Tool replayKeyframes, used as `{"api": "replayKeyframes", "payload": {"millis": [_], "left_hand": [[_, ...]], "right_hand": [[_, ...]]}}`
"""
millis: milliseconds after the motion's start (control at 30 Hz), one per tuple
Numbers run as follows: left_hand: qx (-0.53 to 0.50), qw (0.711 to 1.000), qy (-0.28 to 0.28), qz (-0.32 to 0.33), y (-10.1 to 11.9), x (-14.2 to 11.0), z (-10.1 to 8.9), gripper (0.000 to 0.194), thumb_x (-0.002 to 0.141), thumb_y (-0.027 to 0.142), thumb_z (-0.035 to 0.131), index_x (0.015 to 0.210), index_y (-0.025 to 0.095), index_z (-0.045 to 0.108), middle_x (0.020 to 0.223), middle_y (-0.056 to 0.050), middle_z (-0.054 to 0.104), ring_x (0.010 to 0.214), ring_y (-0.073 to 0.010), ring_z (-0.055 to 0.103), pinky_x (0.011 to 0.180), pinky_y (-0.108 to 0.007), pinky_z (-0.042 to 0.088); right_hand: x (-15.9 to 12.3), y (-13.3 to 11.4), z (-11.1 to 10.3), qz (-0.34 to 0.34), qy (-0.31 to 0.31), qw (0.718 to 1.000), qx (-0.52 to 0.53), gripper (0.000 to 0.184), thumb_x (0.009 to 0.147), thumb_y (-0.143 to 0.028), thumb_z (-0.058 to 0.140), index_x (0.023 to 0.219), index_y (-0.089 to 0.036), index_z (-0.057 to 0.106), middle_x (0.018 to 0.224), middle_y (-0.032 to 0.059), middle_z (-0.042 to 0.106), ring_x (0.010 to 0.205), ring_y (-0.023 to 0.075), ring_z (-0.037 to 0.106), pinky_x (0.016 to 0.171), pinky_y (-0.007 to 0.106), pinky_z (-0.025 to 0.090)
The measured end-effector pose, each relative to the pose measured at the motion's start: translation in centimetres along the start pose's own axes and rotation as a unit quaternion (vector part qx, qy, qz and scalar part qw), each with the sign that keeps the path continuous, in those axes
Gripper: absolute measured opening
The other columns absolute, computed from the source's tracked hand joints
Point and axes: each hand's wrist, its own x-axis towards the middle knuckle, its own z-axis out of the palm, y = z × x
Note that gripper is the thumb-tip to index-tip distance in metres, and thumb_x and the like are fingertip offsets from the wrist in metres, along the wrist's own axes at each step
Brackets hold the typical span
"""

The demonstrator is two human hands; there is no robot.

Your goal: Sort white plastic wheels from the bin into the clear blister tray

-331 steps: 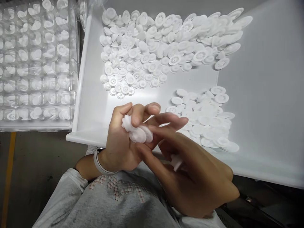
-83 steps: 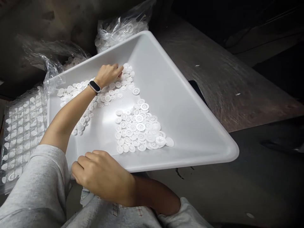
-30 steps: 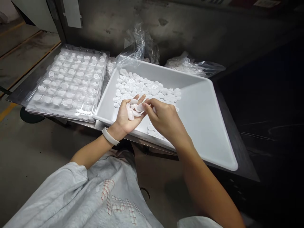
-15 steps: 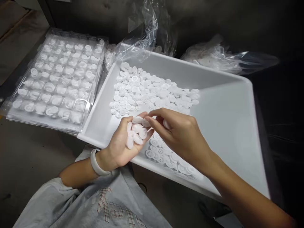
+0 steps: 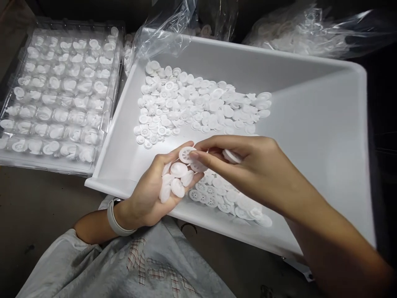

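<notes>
Cupped over the near edge of a white plastic bin, my left hand holds several small white plastic discs. My right hand pinches a spoked white disc between thumb and forefinger, just above that handful. More discs are tucked under its curled fingers. Inside the bin, loose discs are heaped toward the back left. A second heap lies near the front, partly hidden by my right hand.
Left of the bin stands a stack of clear compartment trays, its pockets filled with white pieces. Clear plastic bags hang over the bin's back left corner. Another bag with pale pieces lies behind the bin.
The view has shifted, so the bin appears larger and higher. The pinched disc has turned, its spoked face now showing. Both hands stay together over the handful.
</notes>
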Motion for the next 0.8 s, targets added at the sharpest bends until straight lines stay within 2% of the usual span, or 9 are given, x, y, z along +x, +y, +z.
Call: {"api": "replayKeyframes", "payload": {"millis": [100, 200, 367, 467, 600, 800], "left_hand": [[0.052, 0.999, -0.015, -0.006, -0.1, -0.1, -0.1, 0.03, 0.09, 0.025, 0.045, 0.106, 0.018, 0.069, 0.117, -0.004, 0.068, 0.118, -0.0172, 0.061, 0.107, -0.031, 0.047], [0.051, 0.999, -0.013, -0.014, -0.1, -0.1, -0.1, 0.034, 0.089, 0.026, 0.045, 0.114, 0.018, 0.066, 0.121, -0.005, 0.067, 0.125, -0.0208, 0.057, 0.11, -0.035, 0.045], [0.032, 0.999, 0.027, -0.021, 0.1, -0.2, -0.1, 0.033, 0.086, 0.029, 0.05, 0.113, 0.02, 0.067, 0.124, -0.002, 0.066, 0.127, -0.0202, 0.055, 0.111, -0.034, 0.044], [0.027, 0.999, 0.043, -0.019, 0.2, -0.3, -0.1, 0.033, 0.085, 0.029, 0.05, 0.112, 0.022, 0.067, 0.117, -0.001, 0.069, 0.124, -0.0181, 0.058, 0.109, -0.034, 0.046], [0.021, 0.999, 0.039, -0.017, 0.3, -0.4, -0.1, 0.031, 0.086, 0.027, 0.049, 0.108, 0.022, 0.069, 0.109, 0.001, 0.071, 0.12, -0.0167, 0.06, 0.108, -0.031, 0.047], [0.037, 0.999, 0.015, -0.026, 0.5, -0.4, -0.6, 0.038, 0.083, 0.031, 0.052, 0.118, 0.024, 0.065, 0.124, -0.001, 0.066, 0.127, -0.0198, 0.056, 0.111, -0.033, 0.044]], "right_hand": [[-0.1, 0.3, -0.3, 0.017, 0.002, 1.0, 0.012, 0.014, 0.085, -0.032, 0.064, 0.078, -0.025, 0.074, 0.071, -0.0026, 0.072, 0.06, 0.0124, 0.064, 0.049, 0.023, 0.044], [-0.4, 0.4, -0.3, 0.013, 0.015, 1.0, -0.001, 0.014, 0.085, -0.033, 0.065, 0.078, -0.025, 0.074, 0.073, -0.0016, 0.072, 0.06, 0.0136, 0.064, 0.048, 0.024, 0.043], [-1.2, 0.6, -0.8, -0.014, 0.056, 0.998, -0.019, 0.015, 0.086, -0.039, 0.064, 0.083, -0.028, 0.073, 0.071, -0.002, 0.069, 0.053, 0.011, 0.055, 0.045, 0.025, 0.039], [-1.7, 0.8, -1.0, -0.039, 0.048, 0.998, -0.032, 0.015, 0.085, -0.042, 0.065, 0.09, -0.029, 0.071, 0.069, -0.0029, 0.066, 0.049, 0.0093, 0.049, 0.046, 0.026, 0.039], [-1.9, 1.1, -0.9, -0.105, 0.031, 0.991, -0.075, 0.02, 0.085, -0.042, 0.066, 0.097, -0.027, 0.069, 0.073, -0.0023, 0.066, 0.054, 0.01, 0.054, 0.052, 0.026, 0.045], [-1.9, 1.2, -0.9, -0.135, 0.028, 0.986, -0.099, 0.024, 0.085, -0.044, 0.066, 0.101, -0.026, 0.067, 0.072, -0.0016, 0.065, 0.058, 0.0099, 0.056, 0.055, 0.025, 0.045]]}}
